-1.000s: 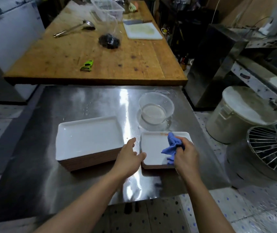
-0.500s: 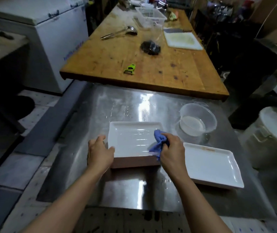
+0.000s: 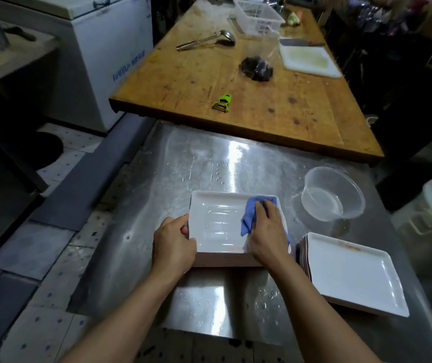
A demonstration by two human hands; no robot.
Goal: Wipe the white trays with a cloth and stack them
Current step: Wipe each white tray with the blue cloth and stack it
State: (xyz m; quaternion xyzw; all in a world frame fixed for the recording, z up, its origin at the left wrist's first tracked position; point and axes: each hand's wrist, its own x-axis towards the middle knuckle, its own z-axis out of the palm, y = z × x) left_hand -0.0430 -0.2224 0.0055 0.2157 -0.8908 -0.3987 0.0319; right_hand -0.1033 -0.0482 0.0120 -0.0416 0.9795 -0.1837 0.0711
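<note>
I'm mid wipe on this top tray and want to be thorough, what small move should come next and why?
Probably sweep the blue cloth under your right hand leftward and toward the near edge: the top tray shows wet streaks and an orange smear there, while your left hand steadies its edge.

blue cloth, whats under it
The blue cloth lies on the top tray of a stack, pressed by the right hand. The tray surface beneath cloth and hand is hidden.
</note>
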